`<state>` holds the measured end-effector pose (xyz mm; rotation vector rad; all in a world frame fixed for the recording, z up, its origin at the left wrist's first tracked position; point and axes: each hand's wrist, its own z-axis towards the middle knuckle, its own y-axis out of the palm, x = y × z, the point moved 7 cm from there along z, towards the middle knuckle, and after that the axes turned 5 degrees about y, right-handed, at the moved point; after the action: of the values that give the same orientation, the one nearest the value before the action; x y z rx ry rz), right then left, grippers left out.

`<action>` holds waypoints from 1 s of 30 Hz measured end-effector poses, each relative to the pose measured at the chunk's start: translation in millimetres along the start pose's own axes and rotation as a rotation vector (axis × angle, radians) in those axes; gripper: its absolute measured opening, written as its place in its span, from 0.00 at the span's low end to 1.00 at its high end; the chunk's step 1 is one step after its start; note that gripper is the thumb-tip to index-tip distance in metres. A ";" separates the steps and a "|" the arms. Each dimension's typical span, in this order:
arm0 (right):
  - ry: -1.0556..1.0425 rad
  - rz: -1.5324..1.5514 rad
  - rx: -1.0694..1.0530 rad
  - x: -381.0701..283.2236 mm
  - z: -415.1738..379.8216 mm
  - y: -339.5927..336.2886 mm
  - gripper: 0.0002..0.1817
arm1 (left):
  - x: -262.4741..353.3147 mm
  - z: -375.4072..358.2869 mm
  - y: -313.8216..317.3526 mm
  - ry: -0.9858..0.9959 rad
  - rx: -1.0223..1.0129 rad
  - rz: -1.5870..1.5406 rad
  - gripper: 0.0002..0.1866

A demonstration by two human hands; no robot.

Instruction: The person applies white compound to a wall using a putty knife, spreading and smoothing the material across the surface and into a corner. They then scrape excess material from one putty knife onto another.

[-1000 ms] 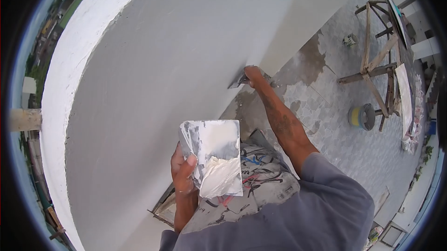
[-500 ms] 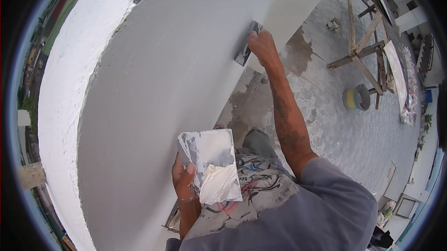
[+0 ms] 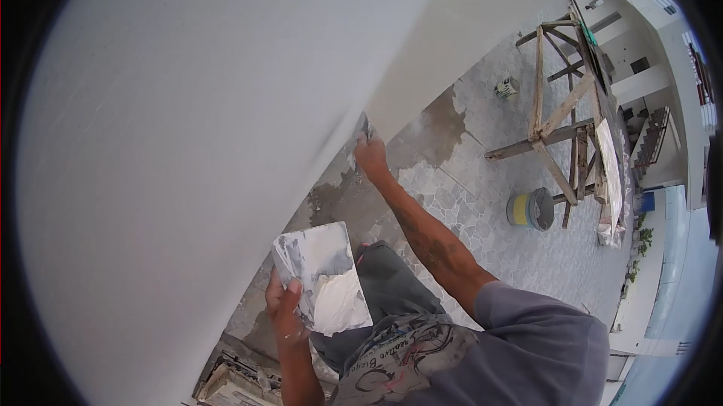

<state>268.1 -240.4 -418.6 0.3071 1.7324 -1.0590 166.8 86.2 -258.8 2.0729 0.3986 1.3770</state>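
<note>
A flat rectangular board with white paste heaped on its lower part is held in my left hand, the thumb over its edge. My right hand, on an outstretched arm, is closed round a dark-bladed trowel. The blade is seen nearly edge-on at the lower edge of the smooth grey-white wall; whether it touches the wall is hard to tell.
Wooden trestle scaffolding stands at the right on stone-patterned paving. Near it are a bucket with a yellow patch and a smaller container. Rough boards lie at the lower left.
The view has swung, so the wall's rough top edge has left the frame. My right hand has moved the trowel down to the wall's lower edge. My left hand still holds the board.
</note>
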 end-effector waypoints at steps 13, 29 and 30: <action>-0.505 0.223 0.344 7.4 8.1 45.8 0.33 | -117.0 59.1 -43.5 -0.110 0.126 0.300 0.39; -0.353 0.305 0.409 45.9 78.0 38.5 0.45 | -75.1 105.2 -14.8 -0.125 0.210 0.613 0.38; -0.355 0.305 0.430 44.7 83.2 39.8 0.46 | -69.3 107.7 -12.9 -0.102 0.206 0.629 0.38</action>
<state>327.1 -293.6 -483.3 0.5941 1.0938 -1.1705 236.9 23.0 -346.3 2.5575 -0.1882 1.6116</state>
